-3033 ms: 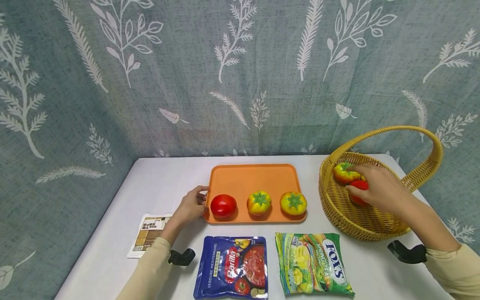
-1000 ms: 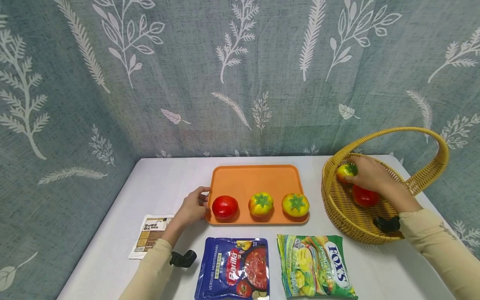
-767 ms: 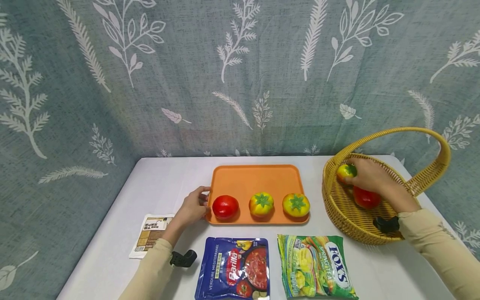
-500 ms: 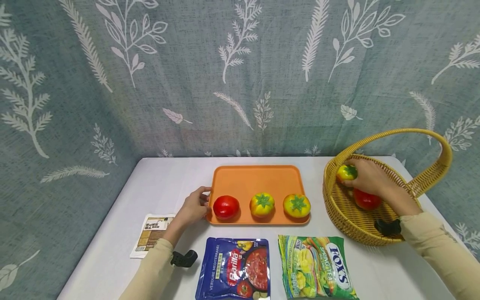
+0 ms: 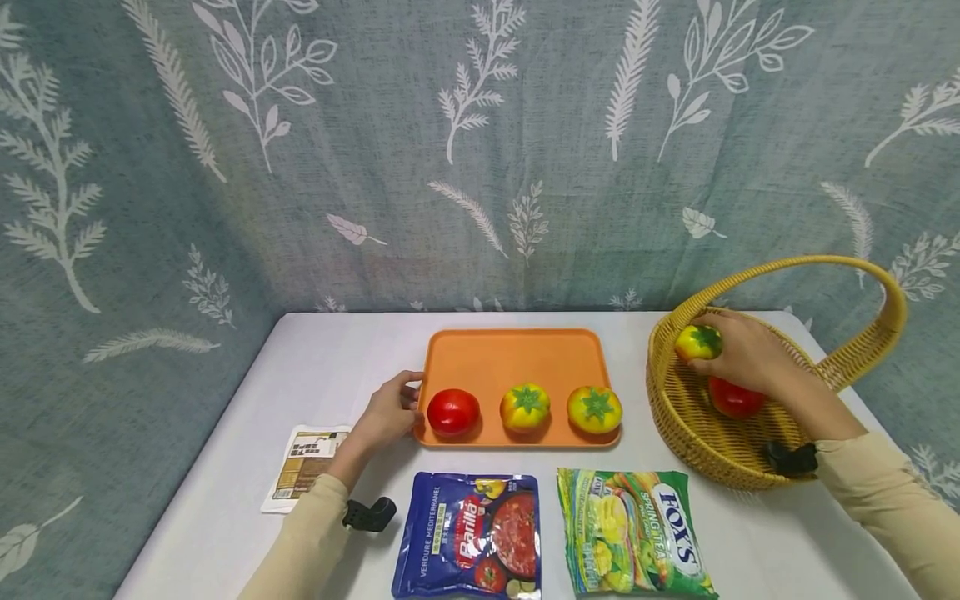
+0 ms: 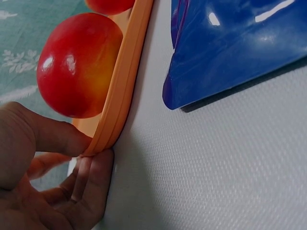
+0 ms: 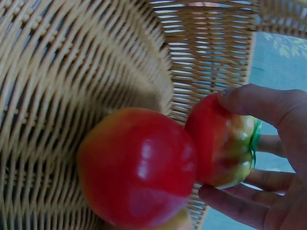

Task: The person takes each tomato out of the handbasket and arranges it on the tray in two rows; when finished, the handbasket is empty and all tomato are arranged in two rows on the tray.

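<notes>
I see the right hand [image 5: 746, 350] grasping a yellow-and-red tomato [image 5: 697, 342] inside the wicker basket [image 5: 675, 433] at frame right, near a deep-red tomato [image 5: 733, 400], while the left hand [image 5: 390, 408] pinches the orange tray [image 5: 517, 358] near its lower-left corner at frame centre. Along the tray's lower edge I have three tomatoes [image 5: 525, 408] in a row; at frame bottom lie a blue Barilla pouch [image 5: 468, 533] and a green Fox's bag [image 5: 637, 533].

Tomato [image 7: 220, 148] red, yellow, green; tray [image 5: 517, 354] orange; basket [image 5: 697, 454] tan; curtain [image 5: 375, 108] leaf-patterned.
</notes>
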